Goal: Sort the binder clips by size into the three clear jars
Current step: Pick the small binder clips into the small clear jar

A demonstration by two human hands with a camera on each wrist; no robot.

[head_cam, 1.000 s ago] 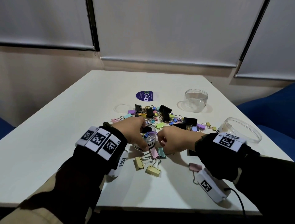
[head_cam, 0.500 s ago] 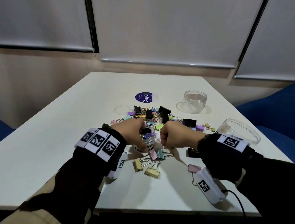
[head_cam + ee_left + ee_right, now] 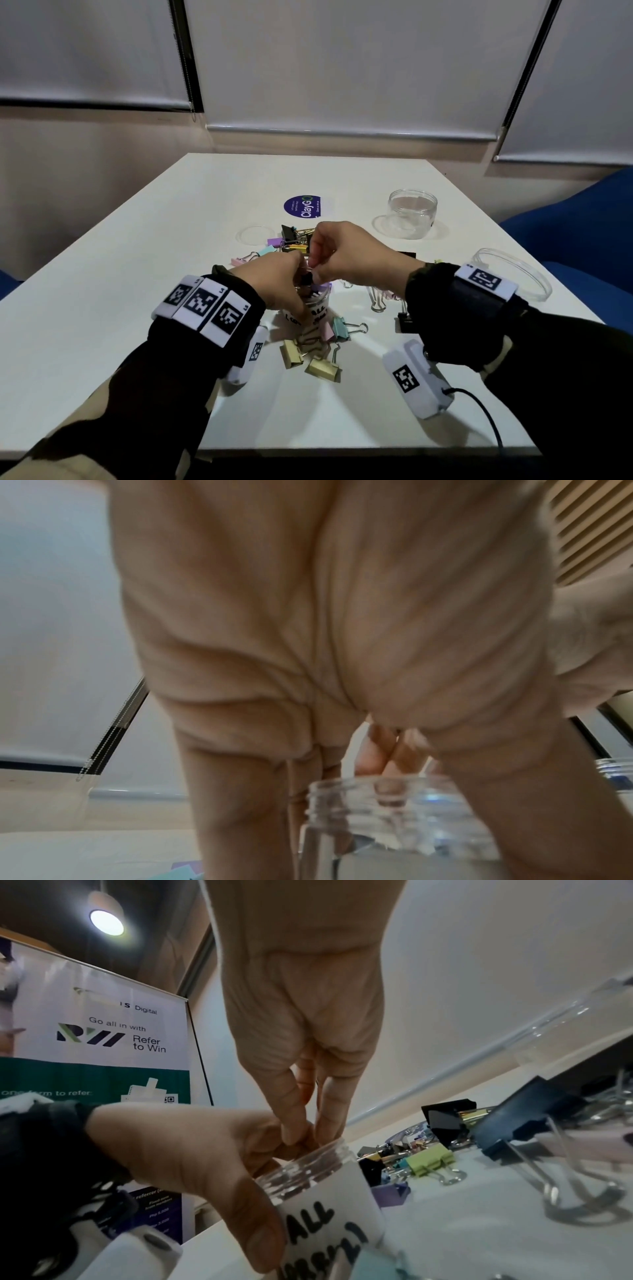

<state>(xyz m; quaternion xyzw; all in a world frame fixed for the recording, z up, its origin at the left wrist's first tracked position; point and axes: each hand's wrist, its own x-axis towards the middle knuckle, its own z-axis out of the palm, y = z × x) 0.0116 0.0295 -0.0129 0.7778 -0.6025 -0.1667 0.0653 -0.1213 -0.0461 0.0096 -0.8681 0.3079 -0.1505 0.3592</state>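
My right hand (image 3: 346,260) has lifted, fingertips pinched over the small labelled clear jar (image 3: 317,306) my left hand (image 3: 277,284) grips, mid-frame on the white table (image 3: 137,274) below grey blinds (image 3: 342,61).

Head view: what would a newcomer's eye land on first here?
Both hands meet at table centre: the left hand grips a small labelled jar, and the right hand hovers over its mouth with fingertips pinched together. A bright scatter of binder clips surrounds them, and an empty clear jar stands far right.
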